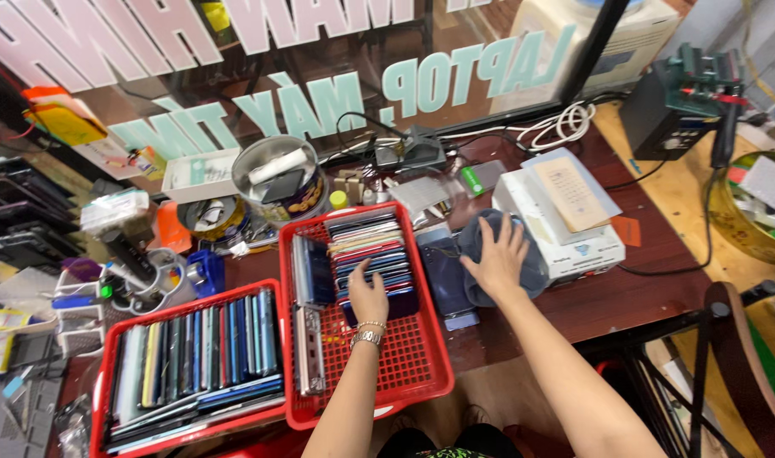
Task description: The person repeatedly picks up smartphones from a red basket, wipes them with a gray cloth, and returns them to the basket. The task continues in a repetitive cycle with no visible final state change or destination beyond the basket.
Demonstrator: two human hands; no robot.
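We see the left hand closed on the phone stack at its twelve o'clock; the right hand lies spread flat on a grey cloth.

A row of phones in many colours stands on edge, packed tightly, at the back of a red plastic basket with a mesh floor. Just right of the basket, a grey-blue cloth lies crumpled on the dark wooden table.

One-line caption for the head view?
Left hand fingers stacked phones in a red plastic basket; right hand rests on grey cloth.
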